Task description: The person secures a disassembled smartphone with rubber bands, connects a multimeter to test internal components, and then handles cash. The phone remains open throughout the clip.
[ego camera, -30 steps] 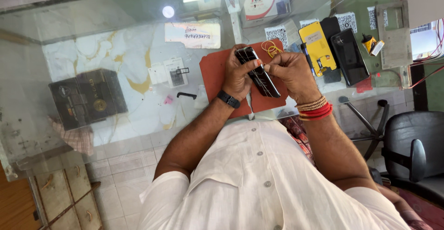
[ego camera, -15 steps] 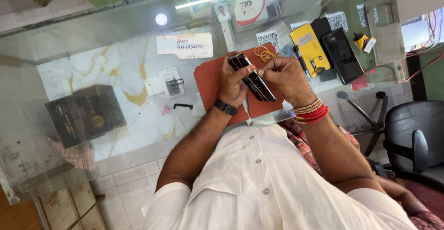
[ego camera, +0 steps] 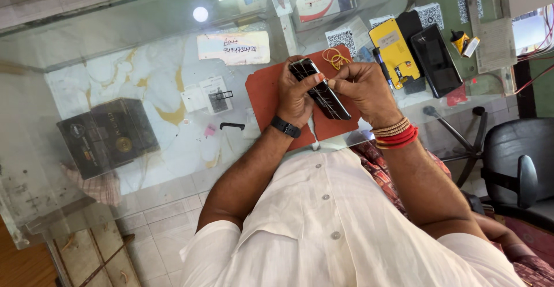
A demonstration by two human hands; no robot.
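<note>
Glass counter (ego camera: 144, 91) with red mat (ego camera: 265, 91): left hand (ego camera: 294, 94) gripped cracked phone (ego camera: 320, 88) over mat, right hand (ego camera: 363, 88) pinched at its edge beside left thumb; phone looked unopened, work early.

— What's being held?
— A black phone (ego camera: 321, 89), slim and oblong, its glossy face streaked with fine cracks.
— How does it sit?
— Tilted diagonally, lifted just above a red mat (ego camera: 266, 98) on the glass table (ego camera: 144, 73).
</note>
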